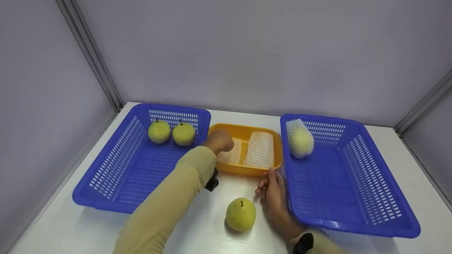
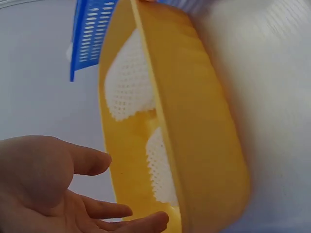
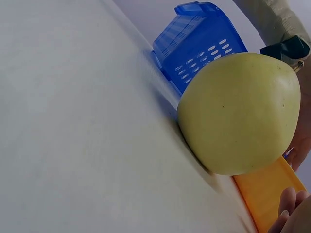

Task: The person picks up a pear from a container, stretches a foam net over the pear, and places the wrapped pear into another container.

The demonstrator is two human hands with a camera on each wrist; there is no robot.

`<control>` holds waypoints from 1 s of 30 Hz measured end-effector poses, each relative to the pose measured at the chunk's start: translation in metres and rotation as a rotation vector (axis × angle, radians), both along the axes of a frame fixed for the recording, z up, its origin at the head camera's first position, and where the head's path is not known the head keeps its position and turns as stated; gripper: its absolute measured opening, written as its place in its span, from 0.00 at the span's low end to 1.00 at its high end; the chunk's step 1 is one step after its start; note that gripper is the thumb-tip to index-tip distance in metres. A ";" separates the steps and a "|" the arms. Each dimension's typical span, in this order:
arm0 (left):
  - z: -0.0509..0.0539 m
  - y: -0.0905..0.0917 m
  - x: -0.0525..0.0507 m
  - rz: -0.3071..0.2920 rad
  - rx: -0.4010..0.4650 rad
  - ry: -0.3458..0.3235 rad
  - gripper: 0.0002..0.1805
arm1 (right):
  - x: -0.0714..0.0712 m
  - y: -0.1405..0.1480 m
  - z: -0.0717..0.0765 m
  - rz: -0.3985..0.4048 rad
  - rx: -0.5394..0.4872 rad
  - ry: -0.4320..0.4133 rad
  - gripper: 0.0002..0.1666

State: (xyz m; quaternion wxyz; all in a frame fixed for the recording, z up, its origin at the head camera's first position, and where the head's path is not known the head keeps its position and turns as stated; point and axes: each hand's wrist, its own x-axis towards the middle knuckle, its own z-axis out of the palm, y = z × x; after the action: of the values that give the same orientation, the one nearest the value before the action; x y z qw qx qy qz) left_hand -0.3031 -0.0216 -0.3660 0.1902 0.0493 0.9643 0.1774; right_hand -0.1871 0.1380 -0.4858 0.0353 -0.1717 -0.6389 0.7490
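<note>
My left hand (image 1: 220, 141) is over the left part of a small orange tray (image 1: 247, 170), beside a white foam net (image 1: 231, 153). In the left wrist view that hand (image 2: 53, 189) has its fingers apart and holds nothing, at the rim of the tray (image 2: 194, 111). A second foam net (image 1: 260, 150) lies in the tray's right half. My right hand (image 1: 277, 197) touches the tray's front right rim with a fingertip, its other fingers loosely bent. A yellow-green pear (image 1: 241, 214) stands on the table between my forearms; it looms large in the right wrist view (image 3: 240, 114).
A blue basket (image 1: 102, 204) at the left holds two bare pears (image 1: 159, 132). The blue basket (image 1: 356, 229) at the right holds one pear in a foam net (image 1: 301, 141) in its back left corner. Behind the table (image 1: 219, 197) stands a grey wall (image 1: 247, 56).
</note>
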 end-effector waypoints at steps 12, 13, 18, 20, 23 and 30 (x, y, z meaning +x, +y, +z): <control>-0.030 0.003 0.004 0.087 0.012 0.008 0.16 | 0.000 0.000 0.000 -0.008 -0.011 -0.012 0.23; -0.031 0.001 0.004 0.090 0.017 0.025 0.16 | 0.000 0.000 0.000 -0.007 -0.006 -0.013 0.23; -0.033 -0.003 -0.001 0.112 0.059 0.075 0.14 | 0.000 -0.001 -0.001 -0.006 -0.018 0.017 0.22; -0.032 -0.003 -0.002 0.111 0.063 0.074 0.14 | -0.001 -0.001 -0.001 -0.006 -0.030 0.035 0.21; -0.029 -0.002 -0.002 0.109 0.066 0.058 0.13 | 0.000 -0.001 -0.001 -0.007 -0.039 0.052 0.20; -0.024 0.003 -0.001 0.141 0.114 0.015 0.11 | 0.000 -0.001 0.000 -0.007 -0.033 0.027 0.21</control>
State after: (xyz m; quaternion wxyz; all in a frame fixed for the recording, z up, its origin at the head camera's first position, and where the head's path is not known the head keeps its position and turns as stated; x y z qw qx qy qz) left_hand -0.3039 -0.0187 -0.3896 0.1671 -0.0068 0.9551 0.2445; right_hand -0.1870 0.1372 -0.4860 0.0438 -0.1642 -0.6253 0.7617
